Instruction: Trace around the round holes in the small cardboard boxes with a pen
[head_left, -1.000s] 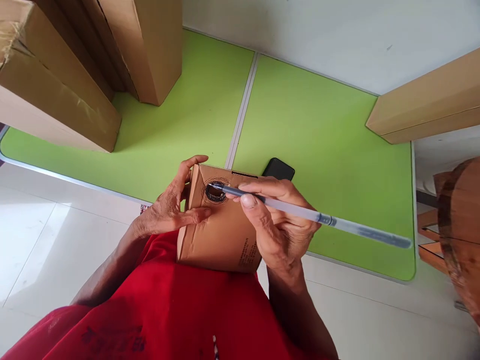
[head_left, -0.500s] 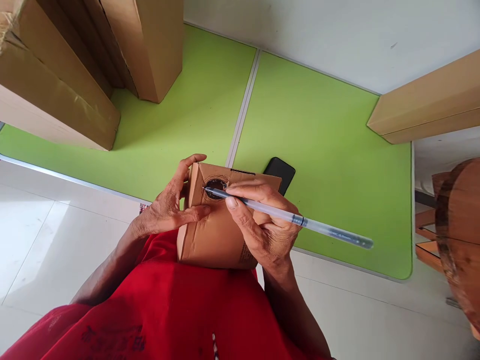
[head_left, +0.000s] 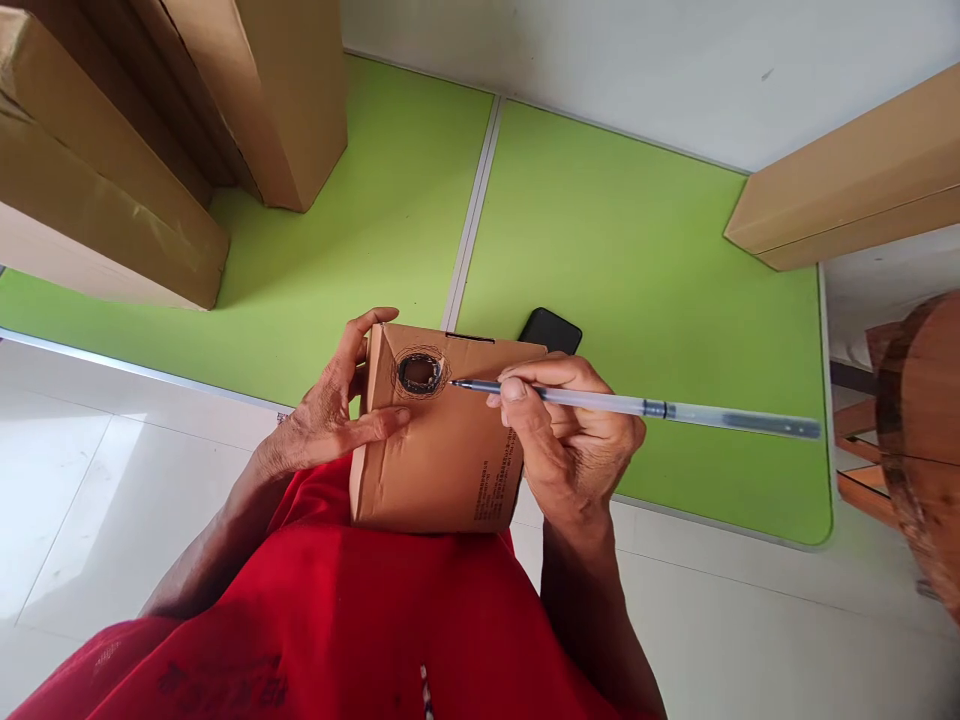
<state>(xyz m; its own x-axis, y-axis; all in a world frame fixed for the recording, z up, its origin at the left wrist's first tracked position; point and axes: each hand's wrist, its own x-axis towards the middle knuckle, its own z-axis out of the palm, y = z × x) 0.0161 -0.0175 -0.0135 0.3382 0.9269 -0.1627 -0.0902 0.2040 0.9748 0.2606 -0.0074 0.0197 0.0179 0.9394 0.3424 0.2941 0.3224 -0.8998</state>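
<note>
Our pen (head_left: 600, 401) points beside the box's (head_left: 435, 460) hole (head_left: 420, 373).
Left grip (head_left: 326, 415) clasps the box's edge, right grip (head_left: 574, 440) is closed around the pen; we should brace the box firmly and press lightly.

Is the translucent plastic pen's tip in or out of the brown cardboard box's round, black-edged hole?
Out: the translucent plastic pen has its tip just right of the round, black-edged hole in the brown cardboard box.
</note>
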